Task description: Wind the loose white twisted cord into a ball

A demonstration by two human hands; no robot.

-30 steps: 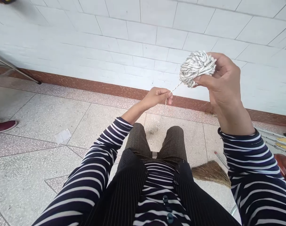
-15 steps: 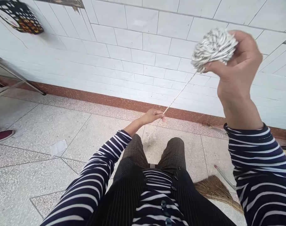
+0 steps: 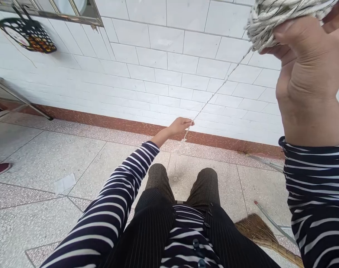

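Note:
At the upper right, my right hand (image 3: 311,56) grips a thick wound bundle of white-and-grey cord (image 3: 272,26), its thumb pressed on the front; the top of the bundle runs out of view. A single strand of the cord (image 3: 222,85) slants from the bundle down to my left hand (image 3: 181,125). There my left thumb and fingers pinch the strand low in front of the wall. A short frayed end hangs below those fingers, above the floor.
White tiles cover the wall (image 3: 169,78) ahead. A straw broom (image 3: 254,227) lies at the lower right beside a thin pole (image 3: 270,217). Metal furniture legs (image 3: 24,98) stand at left, a dotted bag (image 3: 30,35) hangs above, and a white paper (image 3: 65,183) lies on the floor.
My right hand has moved up and to the right with the cord bundle, nearer the camera. My left hand has risen slightly, and the strand between the hands is longer.

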